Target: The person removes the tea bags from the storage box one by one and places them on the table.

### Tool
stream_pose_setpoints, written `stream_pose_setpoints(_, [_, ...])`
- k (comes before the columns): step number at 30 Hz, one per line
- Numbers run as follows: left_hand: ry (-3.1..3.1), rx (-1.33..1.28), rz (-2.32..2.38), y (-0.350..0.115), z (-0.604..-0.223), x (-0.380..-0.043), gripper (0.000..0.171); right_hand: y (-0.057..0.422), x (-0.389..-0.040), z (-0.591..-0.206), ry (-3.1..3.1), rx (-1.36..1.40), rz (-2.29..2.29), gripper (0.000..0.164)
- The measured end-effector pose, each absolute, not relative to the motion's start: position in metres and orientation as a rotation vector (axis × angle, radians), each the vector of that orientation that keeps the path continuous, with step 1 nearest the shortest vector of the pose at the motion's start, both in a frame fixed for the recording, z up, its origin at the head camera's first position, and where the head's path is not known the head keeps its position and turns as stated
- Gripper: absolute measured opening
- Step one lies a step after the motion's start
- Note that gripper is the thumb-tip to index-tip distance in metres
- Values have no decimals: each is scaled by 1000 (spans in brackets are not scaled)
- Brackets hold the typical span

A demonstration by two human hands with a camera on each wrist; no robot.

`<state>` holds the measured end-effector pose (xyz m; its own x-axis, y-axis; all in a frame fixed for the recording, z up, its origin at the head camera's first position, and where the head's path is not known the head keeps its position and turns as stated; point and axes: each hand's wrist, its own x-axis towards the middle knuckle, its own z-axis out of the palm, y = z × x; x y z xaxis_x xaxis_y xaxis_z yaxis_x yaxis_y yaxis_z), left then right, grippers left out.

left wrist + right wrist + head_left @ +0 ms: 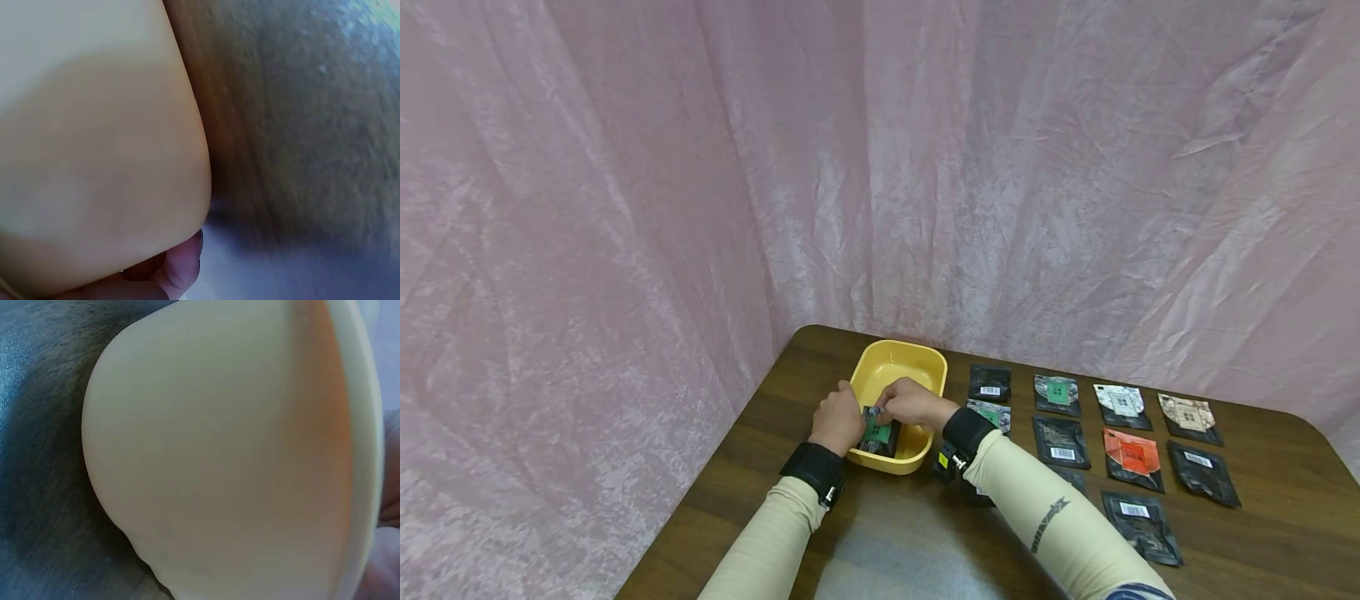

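A yellow plastic basin (928, 367) stands on the table, and a black packet with a green label (877, 435) is inside its near left part. My right hand (916, 402) reaches over the basin and pinches the packet's upper edge. At the left rim, my left hand (838, 419) has its fingers curled against the packet's left side; their tips are hidden in the head view. The left wrist view shows the basin wall (106, 156) with curled fingers (181, 269) past its edge. Basin wall (219, 444) also fills most of the right wrist view.
Several flat packets lie in rows right of the basin, among them a red one (1132, 458), a white one (1122, 406), a beige one (1190, 417) and black ones with barcodes (1141, 525). My right forearm covers some. A pink curtain (880, 167) hangs behind the wooden table (737, 467).
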<state>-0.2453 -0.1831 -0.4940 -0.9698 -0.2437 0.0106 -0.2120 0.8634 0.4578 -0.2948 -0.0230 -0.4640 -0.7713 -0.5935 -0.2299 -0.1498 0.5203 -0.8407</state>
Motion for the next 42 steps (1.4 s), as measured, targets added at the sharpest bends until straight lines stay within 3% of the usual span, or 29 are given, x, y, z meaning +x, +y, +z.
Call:
stream_pose_setpoints(11, [-2979, 362, -718, -186, -499, -248, 43, 1, -289, -439, 2432, -641, -1256, 21])
stream_pose_setpoints(18, [-2993, 372, -711, -183, -492, -244, 44, 45, -280, -412, 2482, -596, -1366, 32])
stream_pose_setpoints(24, [-2990, 322, -696, -179, -497, -253, 43, 97, -263, -387, 2533, -556, -1446, 32])
stream_pose_setpoints(33, [-2967, 257, -689, -182, -509, -270, 47, 181, -217, -369, 2746, -384, -1392, 36])
stream_pose_setpoints(42, [-2971, 259, -683, -197, -516, -274, 44, 279, -159, -386, 3085, -82, -1160, 45])
